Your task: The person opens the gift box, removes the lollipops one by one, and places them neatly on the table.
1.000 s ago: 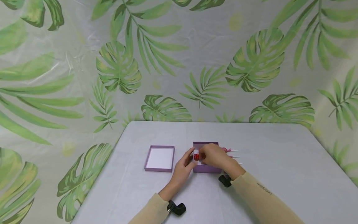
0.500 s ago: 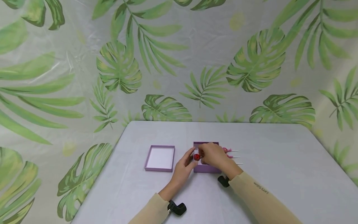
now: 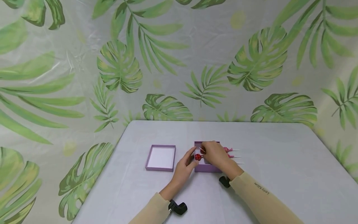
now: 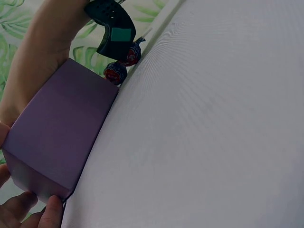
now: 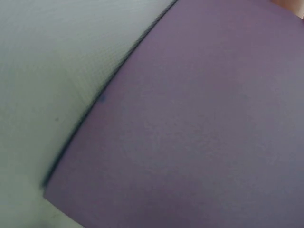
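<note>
Nearest were two beige sleeves (image 3: 264,194), each hand wearing one black wrist camera (image 3: 178,208). The left hand (image 3: 183,168) had its thumb and forefinger spread, touching the left wall of the one open purple box (image 3: 207,168) on the white desk (image 3: 279,171). The right hand (image 3: 216,154) reached over the box with bent fingers, pinching a dark red lollipop (image 3: 202,151), mostly hidden, beside a white stick. One red lollipop (image 3: 198,157) lay inside, close to the left hand. Just right of the box, three sticks (image 3: 237,156) pointed outward, two with visible heads; the right arm hid the third's. Left of the box lay one shallow purple lid (image 3: 159,169). Farthest hung a leaf-printed sheet (image 3: 205,46).
</note>
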Motion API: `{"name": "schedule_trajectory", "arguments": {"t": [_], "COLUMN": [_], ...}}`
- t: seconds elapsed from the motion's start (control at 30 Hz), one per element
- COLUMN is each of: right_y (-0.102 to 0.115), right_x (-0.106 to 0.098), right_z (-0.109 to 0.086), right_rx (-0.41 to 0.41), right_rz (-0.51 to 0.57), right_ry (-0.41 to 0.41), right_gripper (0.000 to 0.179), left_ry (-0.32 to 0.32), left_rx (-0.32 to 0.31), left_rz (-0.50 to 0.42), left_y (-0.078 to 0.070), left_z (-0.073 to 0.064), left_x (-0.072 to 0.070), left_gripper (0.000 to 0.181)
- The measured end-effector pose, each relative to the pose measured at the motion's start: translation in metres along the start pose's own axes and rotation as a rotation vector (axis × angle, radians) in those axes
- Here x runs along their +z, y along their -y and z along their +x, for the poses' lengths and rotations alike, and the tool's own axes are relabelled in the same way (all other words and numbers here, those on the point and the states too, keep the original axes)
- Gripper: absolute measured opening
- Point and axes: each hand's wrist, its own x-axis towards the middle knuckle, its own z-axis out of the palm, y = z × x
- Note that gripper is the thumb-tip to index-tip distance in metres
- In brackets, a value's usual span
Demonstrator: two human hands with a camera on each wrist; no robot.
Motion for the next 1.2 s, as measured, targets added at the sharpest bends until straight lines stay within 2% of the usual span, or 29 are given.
{"name": "schedule_trajectory", "arguments": {"t": [0.17, 0.4, 0.63, 0.87, 1.07, 1.2], "right_y": [-0.001, 0.000, 0.002, -0.002, -0.014, -0.020], "right_x": [0.001, -0.001, -0.008, -0.026, -0.037, -0.044], "right_z": [0.002, 0.002, -0.001, -0.009, -0.014, -0.018], "right_rx": [0.002, -0.001, 0.039, 0.048, 0.034, 0.065], "right_rz": [-0.015, -0.036, -0.033, 0.038, 0.146, 0.226], "right_ry": [0.002, -0.030, -0.034, -0.067, -0.075, -0.068], "right_gripper": [0.015, 0.008, 0.008, 0.003, 0.004, 0.004], "left_ry": [-0.008, -0.004, 0.005, 0.001, -0.011, -0.010], "left_rx": [-0.004, -0.010, -0.019, -0.015, -0.024, -0.034], "left_rz": [-0.010, -0.008, -0.015, -0.006, 0.008, 0.012], "left_y": [-0.021, -0.023, -0.020, -0.020, -0.021, -0.011], "left_z": [-0.006, -0.005, -0.005, -0.006, -0.007, -0.004], "left_x": [0.000, 0.000, -0.001, -0.001, 0.000, 0.001], "left_gripper": [0.058, 0.058, 0.058, 0.058, 0.058, 0.059]}}
